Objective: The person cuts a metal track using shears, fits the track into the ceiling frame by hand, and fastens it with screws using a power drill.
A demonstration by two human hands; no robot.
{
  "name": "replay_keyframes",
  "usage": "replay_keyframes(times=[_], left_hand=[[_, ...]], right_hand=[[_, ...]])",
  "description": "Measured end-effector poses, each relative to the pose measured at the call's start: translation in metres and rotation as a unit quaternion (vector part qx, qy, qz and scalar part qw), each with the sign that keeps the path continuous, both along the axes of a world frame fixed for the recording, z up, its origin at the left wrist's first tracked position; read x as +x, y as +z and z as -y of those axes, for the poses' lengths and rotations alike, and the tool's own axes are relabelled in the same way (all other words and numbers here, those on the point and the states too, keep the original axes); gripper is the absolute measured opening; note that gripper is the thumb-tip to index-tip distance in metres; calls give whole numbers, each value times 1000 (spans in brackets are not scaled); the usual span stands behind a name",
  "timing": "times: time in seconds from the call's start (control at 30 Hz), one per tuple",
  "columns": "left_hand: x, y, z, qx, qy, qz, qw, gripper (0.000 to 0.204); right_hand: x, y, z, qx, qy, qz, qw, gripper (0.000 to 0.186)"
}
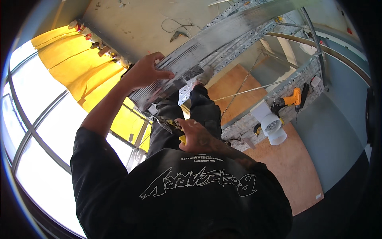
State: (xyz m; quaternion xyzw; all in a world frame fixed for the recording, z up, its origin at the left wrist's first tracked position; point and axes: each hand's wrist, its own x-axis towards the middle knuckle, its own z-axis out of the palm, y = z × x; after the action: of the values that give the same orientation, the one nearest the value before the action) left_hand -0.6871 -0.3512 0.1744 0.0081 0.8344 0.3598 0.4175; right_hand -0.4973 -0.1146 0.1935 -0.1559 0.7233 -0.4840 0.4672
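My left hand [148, 71] is closed round the near part of a long grey metal profile [223, 30], which runs diagonally away to the upper right. My right hand [194, 136] grips yellow-and-black snips [169, 124], their metal jaws at the lower corner of the profile's near end. Whether the jaws touch the metal is hard to tell. Below the profile is a perforated metal scaffold plank [217, 59], with my shoe [203, 76] on or beside it.
At the right, a scaffold beam [242, 135] holds an orange cordless drill [290, 98] and white plastic containers [272, 123]. Plywood boards [292, 167] lie below. Another tool [179, 36] with a cable lies farther off. A yellow sheet [59, 55] and bright windows are at left.
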Motion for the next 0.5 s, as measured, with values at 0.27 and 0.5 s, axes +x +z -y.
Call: replay_keyframes(times=[0.27,0.5], left_hand=[[8,-6,11,103,87,161,978,74],[12,7,16,118,91,176,973,67]], right_hand=[[5,-8,-79,-7,-1,107,994,78],[-20,-9,-118,35,-158,98,982,72]])
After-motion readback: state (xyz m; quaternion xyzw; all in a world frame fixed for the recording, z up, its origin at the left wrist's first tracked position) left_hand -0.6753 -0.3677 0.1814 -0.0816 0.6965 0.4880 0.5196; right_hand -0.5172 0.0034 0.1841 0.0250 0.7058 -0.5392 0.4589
